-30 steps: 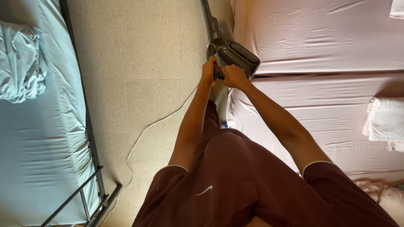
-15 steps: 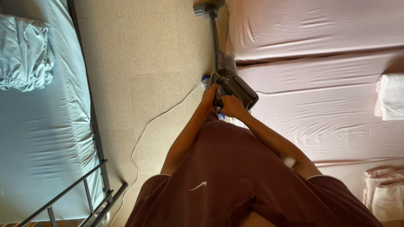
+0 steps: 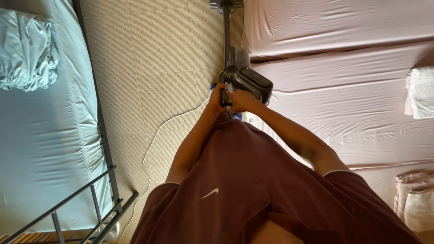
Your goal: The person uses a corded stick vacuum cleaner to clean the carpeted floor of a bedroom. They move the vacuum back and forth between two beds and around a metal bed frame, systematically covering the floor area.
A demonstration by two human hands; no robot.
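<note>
Both of my hands hold a grey stick vacuum cleaner [image 3: 246, 77] in front of my body. My left hand [image 3: 218, 96] grips the left side of its handle, and my right hand [image 3: 242, 100] wraps the handle just beside it. The vacuum's tube [image 3: 226, 31] runs away from me along the beige carpet [image 3: 153, 68] to the floor head [image 3: 226, 5] at the top edge of the view. The vacuum lies along the edge of the pink-sheeted bed [image 3: 343, 90] on my right.
A blue-sheeted bed [image 3: 40, 135] with a dark metal frame [image 3: 101, 135] stands on the left, crumpled blue bedding [image 3: 27, 49] on it. A white cable [image 3: 153, 140] trails over the carpet. Folded white towels [image 3: 421, 92] and pinkish linen [image 3: 416, 199] lie on the pink bed.
The vacuum has slid further away from me along the pink bed's edge, so its floor head now shows at the top. My arms have stretched forward with it.
</note>
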